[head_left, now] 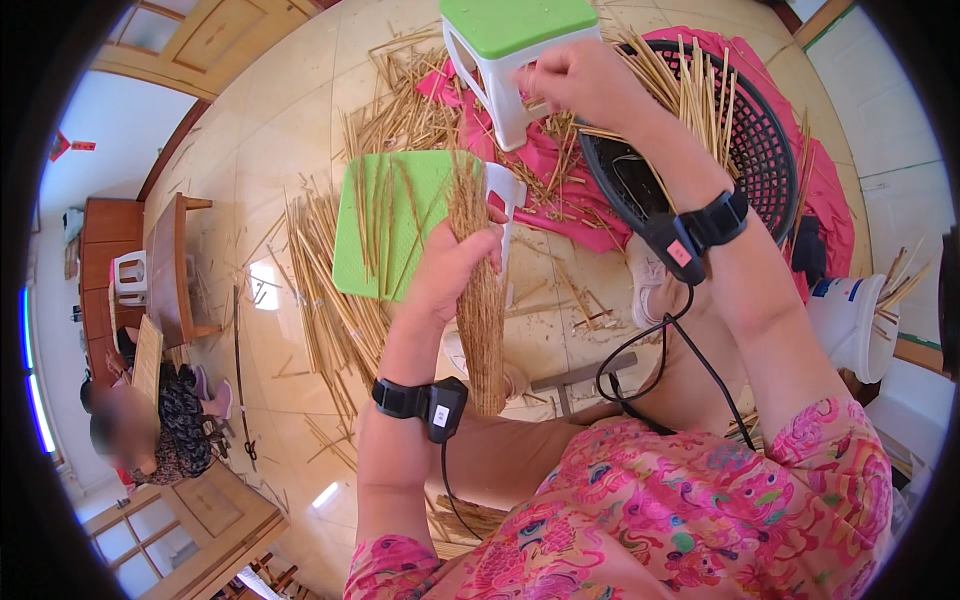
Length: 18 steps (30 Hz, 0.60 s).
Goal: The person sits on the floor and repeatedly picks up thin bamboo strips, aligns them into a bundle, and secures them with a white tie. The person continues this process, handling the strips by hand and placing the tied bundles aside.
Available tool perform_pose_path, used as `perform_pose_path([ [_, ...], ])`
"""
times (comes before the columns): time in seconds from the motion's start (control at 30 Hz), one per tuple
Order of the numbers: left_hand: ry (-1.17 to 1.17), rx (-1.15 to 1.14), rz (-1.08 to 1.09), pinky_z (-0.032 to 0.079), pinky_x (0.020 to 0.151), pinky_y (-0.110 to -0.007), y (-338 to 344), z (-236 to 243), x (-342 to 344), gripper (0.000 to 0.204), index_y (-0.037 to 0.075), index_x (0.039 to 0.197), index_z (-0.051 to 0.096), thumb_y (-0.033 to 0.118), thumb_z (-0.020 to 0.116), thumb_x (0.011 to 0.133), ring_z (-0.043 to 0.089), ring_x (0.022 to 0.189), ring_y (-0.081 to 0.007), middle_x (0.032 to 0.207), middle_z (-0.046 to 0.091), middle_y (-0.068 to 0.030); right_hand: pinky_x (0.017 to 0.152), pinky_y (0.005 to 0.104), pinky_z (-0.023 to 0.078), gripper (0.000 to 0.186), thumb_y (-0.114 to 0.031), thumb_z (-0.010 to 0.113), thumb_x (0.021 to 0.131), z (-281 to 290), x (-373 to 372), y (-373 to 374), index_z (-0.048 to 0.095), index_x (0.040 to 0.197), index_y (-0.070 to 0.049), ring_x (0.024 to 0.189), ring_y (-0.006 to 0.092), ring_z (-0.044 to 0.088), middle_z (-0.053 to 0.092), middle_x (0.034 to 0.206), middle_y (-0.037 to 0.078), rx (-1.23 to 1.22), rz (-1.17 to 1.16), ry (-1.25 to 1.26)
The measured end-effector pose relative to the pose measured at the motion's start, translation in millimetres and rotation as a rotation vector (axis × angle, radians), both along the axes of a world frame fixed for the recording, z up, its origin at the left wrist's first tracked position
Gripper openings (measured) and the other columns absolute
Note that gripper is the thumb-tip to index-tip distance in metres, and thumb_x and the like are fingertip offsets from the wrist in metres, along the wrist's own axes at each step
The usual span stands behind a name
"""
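Beside a green stool top (350, 235), a bundle of dry stalks (480, 325) in the left hand (452, 265)

Around the bundle's upper part, the left fingers and thumb are wrapped closely; its far end overlaps the stool's right edge and its near end points toward the person's legs. Farther out, the right hand (570, 80) is raised in front of a second green-topped stool (515, 28), fingers curled in; whether they hold anything cannot be told.

Dark bands with small boxes (447, 410) circle both forearms near the wrists, trailing black cables (738, 402). A few thin stalks lie across the near stool, and longer loose straws (318, 265) spread over the tiled floor (260, 190) to its left. To the right, a dark round basket (782, 130) with straws in it sits on pink cloth (838, 240), near a white bucket (845, 318). At far left, another person (180, 425) sits near a wooden table (165, 270).
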State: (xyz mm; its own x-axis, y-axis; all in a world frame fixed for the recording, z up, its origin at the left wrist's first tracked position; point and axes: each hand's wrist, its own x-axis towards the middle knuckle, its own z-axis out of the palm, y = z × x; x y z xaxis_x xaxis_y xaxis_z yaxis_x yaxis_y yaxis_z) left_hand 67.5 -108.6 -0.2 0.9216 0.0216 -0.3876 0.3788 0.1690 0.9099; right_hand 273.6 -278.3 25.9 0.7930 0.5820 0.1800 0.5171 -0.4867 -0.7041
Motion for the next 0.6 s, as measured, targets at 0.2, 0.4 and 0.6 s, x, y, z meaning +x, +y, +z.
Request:
perform_pose_path([
  [0.2, 0.03, -0.238, 0.032, 0.043, 0.057, -0.028, 2, 16, 5, 0.024, 0.002, 0.108, 0.055, 0.012, 0.06, 0.087, 0.05, 0.059, -0.0138, 0.065, 0.048, -0.0005, 0.071, 0.0388, 0.051, 0.015, -0.021, 0.071, 0.079, 3, -35, 7, 0.063, 0.087, -0.01, 0.088, 0.0245, 0.062, 0.061, 0.092, 0.004, 0.178, 0.304, -0.363],
  [0.4, 0.05, -0.332, 0.032, 0.043, 0.058, -0.028, 7, 15, 1, 0.025, 0.002, 0.109, 0.055, 0.011, 0.06, 0.087, 0.05, 0.059, -0.0142, 0.065, 0.048, -0.001, 0.07, 0.0382, 0.051, 0.016, -0.022, 0.071, 0.08, 4, -53, 15, 0.063, 0.085, -0.01, 0.085, 0.0257, 0.062, 0.061, 0.088, 0.005, 0.159, 0.257, -0.302],
  [0.6, 0.062, -0.121, 0.021, 0.043, 0.056, -0.028, 2, 12, 4, 0.028, 0.002, 0.11, 0.055, 0.012, 0.063, 0.085, 0.053, 0.06, -0.0147, 0.067, 0.052, -0.0027, 0.066, 0.0341, 0.052, 0.013, -0.01, 0.072, 0.077, 5, -60, 23, 0.065, 0.087, -0.009, 0.085, 0.0221, 0.062, 0.061, 0.093, 0.002, 0.195, 0.291, -0.594],
])
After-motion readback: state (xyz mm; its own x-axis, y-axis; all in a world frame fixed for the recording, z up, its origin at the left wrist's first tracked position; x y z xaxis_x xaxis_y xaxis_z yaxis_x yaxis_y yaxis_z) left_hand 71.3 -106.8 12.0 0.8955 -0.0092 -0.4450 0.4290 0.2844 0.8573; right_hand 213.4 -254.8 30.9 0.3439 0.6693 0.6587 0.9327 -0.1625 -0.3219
